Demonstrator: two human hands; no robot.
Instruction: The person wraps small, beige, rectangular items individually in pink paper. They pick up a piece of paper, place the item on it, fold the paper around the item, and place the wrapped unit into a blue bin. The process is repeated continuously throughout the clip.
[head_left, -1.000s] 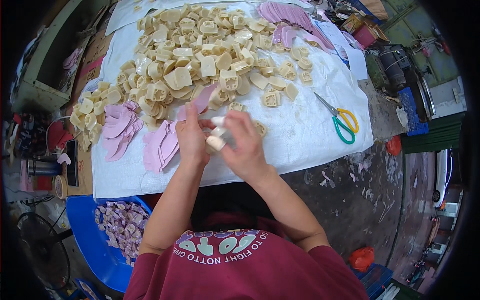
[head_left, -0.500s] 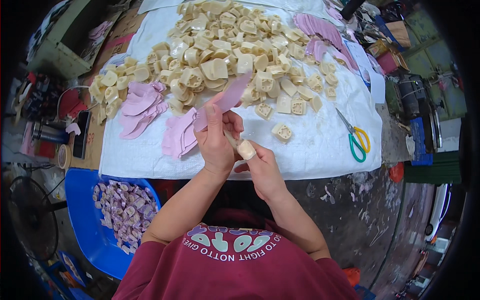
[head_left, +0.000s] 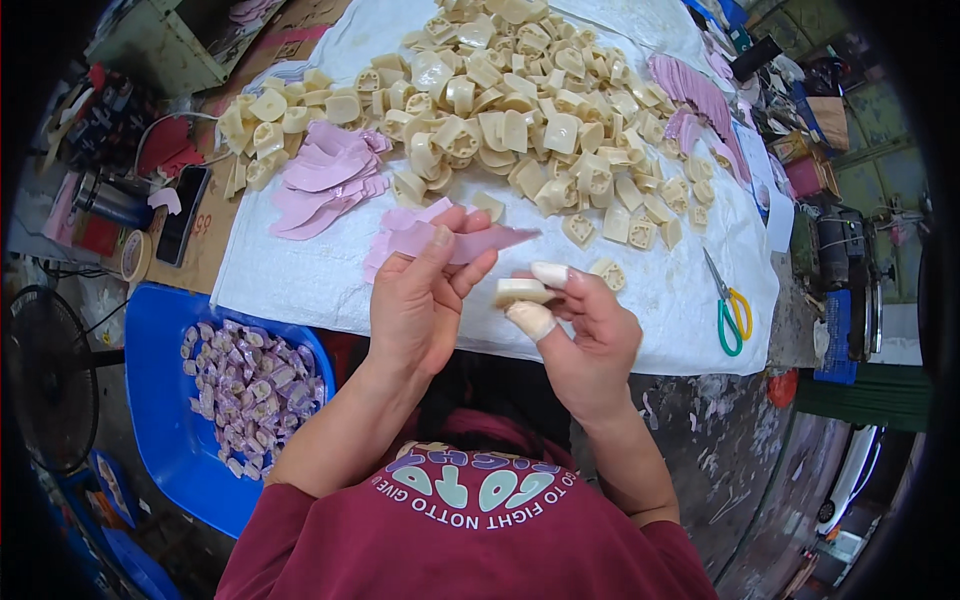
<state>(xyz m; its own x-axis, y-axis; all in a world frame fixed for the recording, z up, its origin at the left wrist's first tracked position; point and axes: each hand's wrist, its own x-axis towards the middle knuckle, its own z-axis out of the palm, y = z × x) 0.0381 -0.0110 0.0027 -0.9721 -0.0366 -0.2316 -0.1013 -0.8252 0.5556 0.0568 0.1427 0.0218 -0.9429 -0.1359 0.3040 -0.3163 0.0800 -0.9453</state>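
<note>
Between the thumb and fingers of my left hand [head_left: 415, 310] is a thin lilac strip [head_left: 495, 241], its pointed end reaching to the right. My right hand [head_left: 597, 340], with pale coverings on thumb and forefinger, pinches a cream plastic shoe heel [head_left: 520, 291]. The strip and this heel are apart. Beyond both hands lies a large heap of cream heels [head_left: 510, 130], some showing hollow ribbed ends. One loose heel [head_left: 607, 272] sits just behind my right hand. A small pile of lilac pieces [head_left: 376, 256] lies partly behind my left hand, with a larger lilac pile [head_left: 322, 190] farther left.
Scissors with green and yellow handles [head_left: 733, 318] lie on the white cloth [head_left: 660, 335] at right. A blue basin [head_left: 140, 350] at lower left holds many lilac-covered heels [head_left: 250, 385]. A phone [head_left: 183, 215] and tape roll [head_left: 136, 255] lie at left. Fanned lilac strips [head_left: 695, 95] lie far right.
My hands have moved apart, and the heel is now away from my left hand, in my right. The lilac strip has swung from slanting upward to pointing right. The whole view has shifted slightly.
</note>
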